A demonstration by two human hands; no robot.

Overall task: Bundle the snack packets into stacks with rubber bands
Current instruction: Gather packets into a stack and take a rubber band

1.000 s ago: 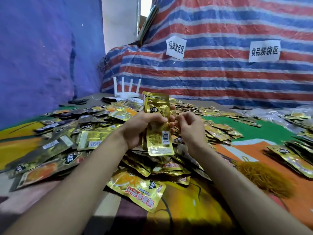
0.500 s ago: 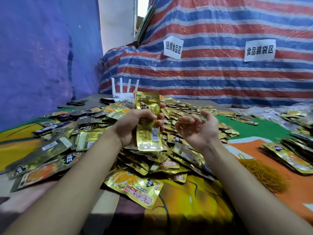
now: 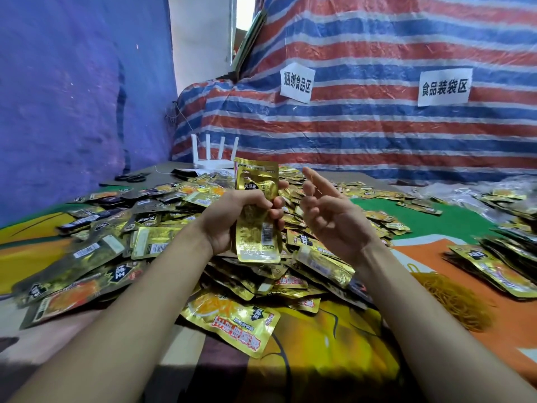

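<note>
My left hand [image 3: 229, 222] grips a stack of gold snack packets [image 3: 257, 181], held upright above the heap at centre. My right hand [image 3: 331, 219] is just to the right of the stack, apart from it, palm up with fingers spread. A thin rubber band [image 3: 310, 184] seems to run along its index finger. Several loose gold and dark packets [image 3: 162, 228] cover the table below both hands. A tangle of yellow rubber bands [image 3: 447, 298] lies on the orange mat beside my right forearm.
More packets lie in rows at the right edge [image 3: 505, 257]. A large gold packet [image 3: 232, 321] lies near the front. A white router [image 3: 213, 158] and black scissors [image 3: 130, 178] sit at the back left. A striped tarp [image 3: 377, 126] walls the rear.
My right hand has let go of the stack, pulled away to the right and turned palm up with fingers spreading. The left hand keeps gripping the stack and has raised it slightly.
</note>
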